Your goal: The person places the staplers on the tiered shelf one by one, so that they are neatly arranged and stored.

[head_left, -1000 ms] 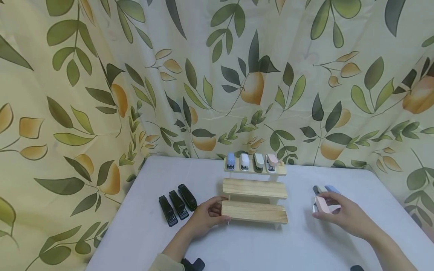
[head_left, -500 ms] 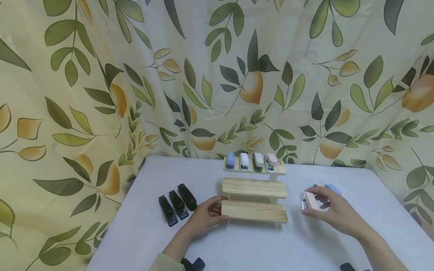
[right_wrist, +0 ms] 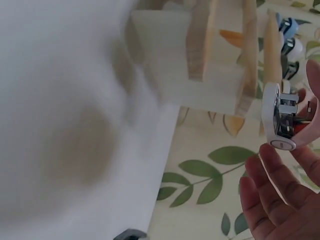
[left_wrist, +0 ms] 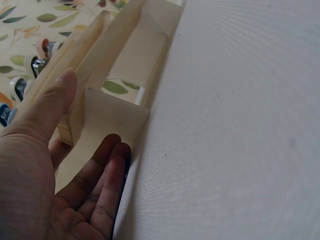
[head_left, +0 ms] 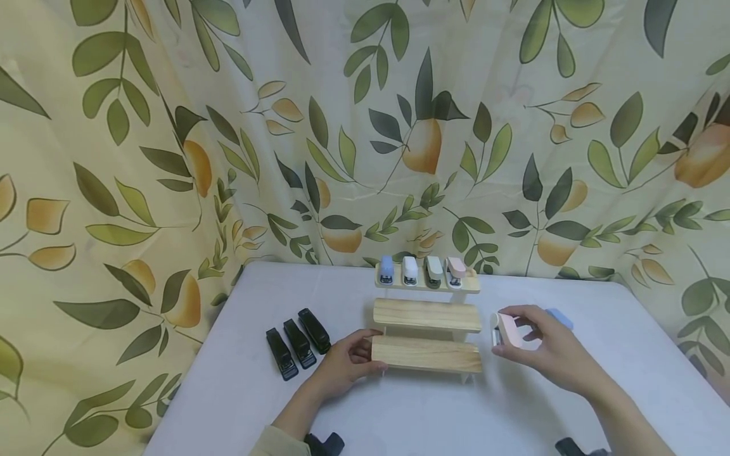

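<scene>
My right hand (head_left: 550, 351) holds a small pink-and-white stapler (head_left: 510, 331) between thumb and fingers, above the table and right of a three-tier wooden display stand (head_left: 424, 353). In the right wrist view the stapler's white base (right_wrist: 270, 112) and metal workings show. My left hand (head_left: 348, 364) grips the left end of the stand's lowest shelf, thumb on one face of the board (left_wrist: 90, 100), the lower fingers loose beside the white support. The top shelf carries a row of small staplers: blue (head_left: 386, 270), white (head_left: 410, 271), grey-green (head_left: 433, 272) and pink (head_left: 455, 272).
Three black staplers (head_left: 298, 344) lie side by side on the white-covered table (head_left: 433, 421), left of the stand. A blue stapler (head_left: 561, 318) lies partly hidden behind my right hand. A leaf-patterned curtain (head_left: 342, 126) hangs behind and along the left side.
My right hand has moved left with the pink stapler, away from the staplers at the right and nearer to the stand. The left hand has stayed on the lowest shelf.
</scene>
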Demonstrator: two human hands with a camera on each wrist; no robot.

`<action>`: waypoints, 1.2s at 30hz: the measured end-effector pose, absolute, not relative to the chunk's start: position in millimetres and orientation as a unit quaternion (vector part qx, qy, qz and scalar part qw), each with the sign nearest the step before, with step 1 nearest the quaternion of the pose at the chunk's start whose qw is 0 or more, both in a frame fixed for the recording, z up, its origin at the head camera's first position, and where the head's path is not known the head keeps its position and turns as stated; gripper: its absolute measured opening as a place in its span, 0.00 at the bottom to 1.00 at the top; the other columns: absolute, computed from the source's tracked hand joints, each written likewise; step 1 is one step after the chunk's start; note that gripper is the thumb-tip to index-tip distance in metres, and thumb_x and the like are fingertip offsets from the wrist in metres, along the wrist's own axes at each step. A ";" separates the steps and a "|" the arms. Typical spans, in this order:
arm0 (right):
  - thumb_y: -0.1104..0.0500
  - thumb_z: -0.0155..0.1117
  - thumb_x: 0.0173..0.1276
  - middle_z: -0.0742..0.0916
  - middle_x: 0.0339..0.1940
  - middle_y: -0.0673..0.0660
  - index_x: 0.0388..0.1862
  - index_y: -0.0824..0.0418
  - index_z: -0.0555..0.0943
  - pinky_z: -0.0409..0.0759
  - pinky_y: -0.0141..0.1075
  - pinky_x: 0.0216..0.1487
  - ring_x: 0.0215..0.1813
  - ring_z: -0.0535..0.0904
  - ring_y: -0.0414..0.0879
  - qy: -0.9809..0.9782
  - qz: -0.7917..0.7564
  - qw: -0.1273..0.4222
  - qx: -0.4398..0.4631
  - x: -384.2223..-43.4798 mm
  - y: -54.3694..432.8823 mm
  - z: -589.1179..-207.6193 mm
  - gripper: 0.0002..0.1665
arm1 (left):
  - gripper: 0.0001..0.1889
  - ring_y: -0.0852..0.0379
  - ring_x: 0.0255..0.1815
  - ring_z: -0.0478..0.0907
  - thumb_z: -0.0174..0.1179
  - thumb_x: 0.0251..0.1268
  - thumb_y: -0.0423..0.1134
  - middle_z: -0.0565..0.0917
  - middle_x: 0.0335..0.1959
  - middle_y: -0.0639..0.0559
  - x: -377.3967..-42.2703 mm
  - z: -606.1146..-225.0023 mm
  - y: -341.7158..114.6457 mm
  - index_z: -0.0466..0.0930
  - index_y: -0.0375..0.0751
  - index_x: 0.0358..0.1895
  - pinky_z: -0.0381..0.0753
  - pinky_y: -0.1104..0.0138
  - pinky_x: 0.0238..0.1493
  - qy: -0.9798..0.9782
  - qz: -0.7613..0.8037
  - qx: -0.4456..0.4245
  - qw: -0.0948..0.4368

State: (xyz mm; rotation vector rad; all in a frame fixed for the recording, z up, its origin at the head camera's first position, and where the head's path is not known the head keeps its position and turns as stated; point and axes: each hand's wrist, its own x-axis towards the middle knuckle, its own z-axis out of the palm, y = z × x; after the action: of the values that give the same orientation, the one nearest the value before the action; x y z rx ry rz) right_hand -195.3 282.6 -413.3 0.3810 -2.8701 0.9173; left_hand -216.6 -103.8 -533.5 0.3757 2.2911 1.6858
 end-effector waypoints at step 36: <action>0.43 0.82 0.58 0.83 0.58 0.52 0.66 0.53 0.77 0.83 0.38 0.52 0.56 0.78 0.46 -0.907 0.386 0.087 0.146 -204.6 194.5 -419.8 0.40 | 0.31 0.57 0.49 0.83 0.75 0.61 0.53 0.83 0.51 0.55 -215.6 -534.0 -104.0 0.76 0.68 0.67 0.83 0.71 0.53 0.790 0.583 0.138 0.133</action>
State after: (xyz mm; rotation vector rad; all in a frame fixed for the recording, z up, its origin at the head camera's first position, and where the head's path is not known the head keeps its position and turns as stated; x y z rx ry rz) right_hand -204.6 194.5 -419.8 0.4347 -2.7016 1.1486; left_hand -215.6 -104.0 -534.0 0.3998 2.2911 1.6910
